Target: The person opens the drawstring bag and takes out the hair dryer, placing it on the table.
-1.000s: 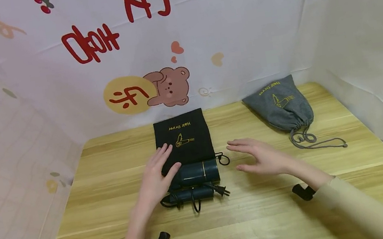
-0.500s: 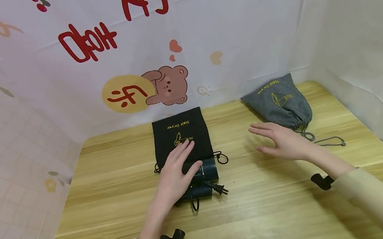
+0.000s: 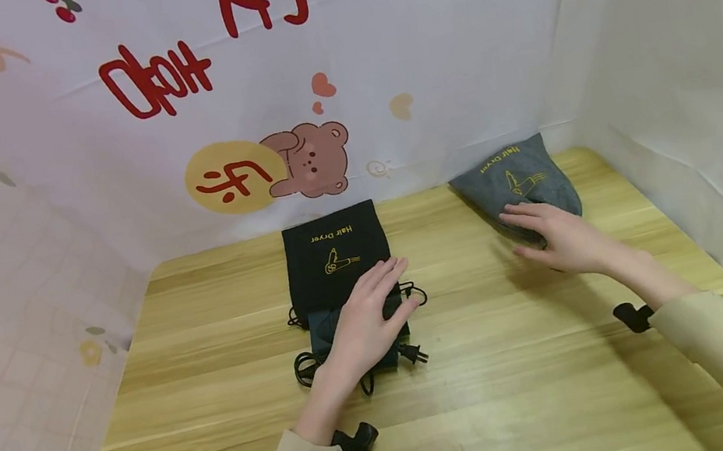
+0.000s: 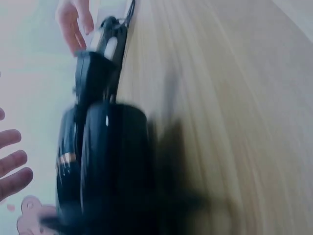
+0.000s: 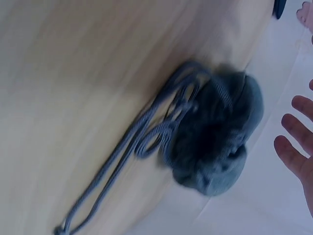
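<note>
My left hand [image 3: 365, 326], fingers extended, hovers over a folded dark blue hair dryer [image 3: 323, 325] and the near right corner of a black drawstring bag [image 3: 331, 281]. That bag lies flat behind the dryer, printed "Hair Dryer" in yellow. Part of the dryer is hidden by the hand; its cord and plug [image 3: 413, 353] show. In the left wrist view the dryer [image 4: 117, 156] appears apart from the fingers [image 4: 12, 161]. My right hand [image 3: 566, 240] holds nothing and reaches over the neck of a grey drawstring bag [image 3: 513, 174], whose cords [image 5: 127, 142] trail on the table.
The wooden table [image 3: 490, 410] runs back to a white printed cloth wall [image 3: 464, 67], with cloth at both sides too. The grey bag lies near the far right corner. Black wrist mounts [image 3: 356, 442] sit at both sleeves.
Both hands have moved rightward, the right one from beside the black bag to over the grey bag's neck, the left across the dryer. The view has shifted slightly; bags and dryer stay put.
</note>
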